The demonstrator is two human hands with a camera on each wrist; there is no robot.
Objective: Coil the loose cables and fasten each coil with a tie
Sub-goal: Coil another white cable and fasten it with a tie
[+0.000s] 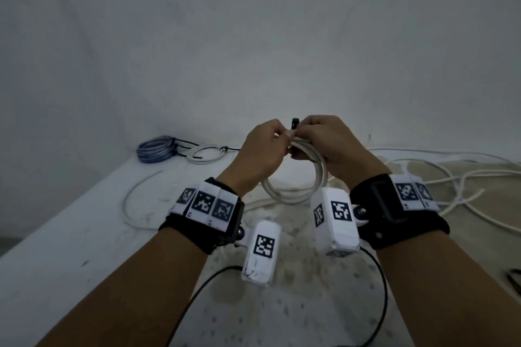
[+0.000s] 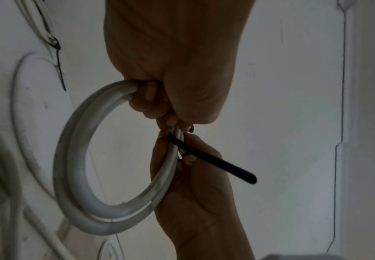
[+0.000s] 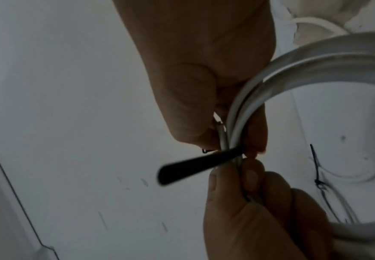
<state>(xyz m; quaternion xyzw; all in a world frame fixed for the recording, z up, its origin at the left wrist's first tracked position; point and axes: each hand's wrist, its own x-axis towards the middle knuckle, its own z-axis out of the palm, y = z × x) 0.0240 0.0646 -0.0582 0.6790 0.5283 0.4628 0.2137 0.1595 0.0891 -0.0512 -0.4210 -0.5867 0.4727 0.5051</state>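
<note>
A white cable coil [image 1: 293, 194] hangs above the table, held up by both hands at its top. My left hand [image 1: 277, 135] grips the bundled strands [image 2: 106, 223], fingers curled round them. My right hand [image 1: 303, 132] holds the same stretch from the other side and pinches a black tie [image 1: 295, 122] against it. In the left wrist view the tie [image 2: 215, 163] crosses the strands between the fingertips of my left hand [image 2: 171, 121] and right hand [image 2: 182, 156]. Its free end [image 3: 182, 172] sticks out sideways. Whether the tie is closed is hidden by the fingers.
At the back left lie a blue coil [image 1: 154, 148] and a white coil [image 1: 205, 153] bound with a black tie. Loose white cables [image 1: 451, 175] sprawl across the right; another [image 1: 132, 200] loops on the left. A wall stands close behind. The table's left edge runs diagonally.
</note>
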